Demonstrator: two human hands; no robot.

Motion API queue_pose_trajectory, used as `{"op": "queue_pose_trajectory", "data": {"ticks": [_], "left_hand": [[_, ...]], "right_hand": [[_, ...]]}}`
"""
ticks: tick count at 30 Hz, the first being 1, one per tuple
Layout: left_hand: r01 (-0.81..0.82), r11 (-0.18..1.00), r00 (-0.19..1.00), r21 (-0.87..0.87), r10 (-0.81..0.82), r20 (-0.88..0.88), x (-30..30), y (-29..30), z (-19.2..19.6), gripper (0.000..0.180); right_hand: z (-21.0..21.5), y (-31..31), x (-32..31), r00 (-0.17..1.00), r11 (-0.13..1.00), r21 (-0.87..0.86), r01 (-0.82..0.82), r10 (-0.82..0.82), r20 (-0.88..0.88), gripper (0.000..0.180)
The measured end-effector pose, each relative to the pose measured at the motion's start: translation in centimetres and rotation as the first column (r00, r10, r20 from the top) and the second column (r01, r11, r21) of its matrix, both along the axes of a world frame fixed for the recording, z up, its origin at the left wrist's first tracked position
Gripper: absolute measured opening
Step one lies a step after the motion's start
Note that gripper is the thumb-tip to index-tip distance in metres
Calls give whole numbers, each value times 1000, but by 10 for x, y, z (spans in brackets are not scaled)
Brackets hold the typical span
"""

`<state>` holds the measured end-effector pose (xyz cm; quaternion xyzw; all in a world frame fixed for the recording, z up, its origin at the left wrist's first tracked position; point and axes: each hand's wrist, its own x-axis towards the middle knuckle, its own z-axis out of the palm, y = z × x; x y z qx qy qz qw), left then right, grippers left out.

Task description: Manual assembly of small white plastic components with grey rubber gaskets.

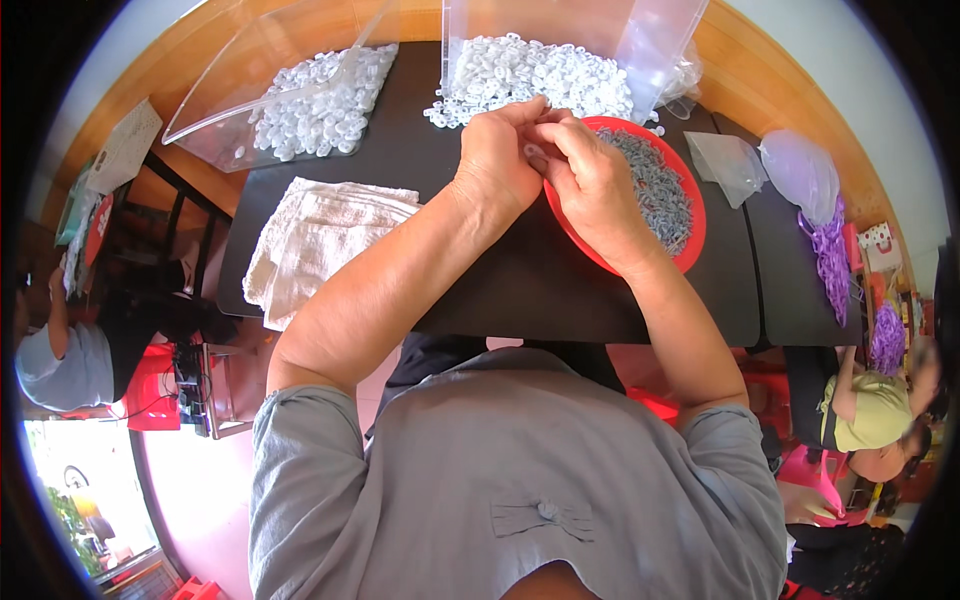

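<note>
Seen from above, a person's two bare hands meet at the centre top of the view, fingertips pressed together over the near rim of a red bowl. The left hand (497, 160) curls its fingers inward, its grip pinched shut toward the right hand (590, 185), whose thumb and forefinger are closed on a small white piece (531, 153); the piece is mostly hidden between the fingers, so its shape cannot be told. The red bowl (692, 240) lies directly under and at three o'clock of the hands, filled with small grey parts (655, 185). At twelve o'clock, just beyond the fingertips, a heap of small white rings (530, 75) spills from a clear plastic bag (660, 40) onto the black tabletop (500, 290). At ten o'clock a second clear bag (220, 80) holds more white rings. At eight o'clock of the hands a folded white towel (310, 245) rests on the tabletop, near the left forearm. At three o'clock, well apart, lie crumpled clear bags (770, 165) and a bundle of purple strips (830, 255). Other people sit at the far left and far right edges.
</note>
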<state>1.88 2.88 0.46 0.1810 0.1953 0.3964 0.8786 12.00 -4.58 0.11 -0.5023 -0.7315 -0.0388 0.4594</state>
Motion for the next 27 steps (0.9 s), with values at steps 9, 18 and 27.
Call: {"op": "queue_pose_trajectory", "data": {"ticks": [9,18,27], "left_hand": [[27,999,1000,32,-27,-8,4,0,-7,14],[-9,1000,1000,23,9,-4,5,3,-10,18],[40,996,996,77,-33,-85,5,4,-17,17]], "right_hand": [[15,-8,8,997,976,-207,-66,54,-62,17],[-13,-1,3,846,973,-142,-183,82,-527,9],[-4,-11,10,969,985,-86,151,-131,211,10]]}}
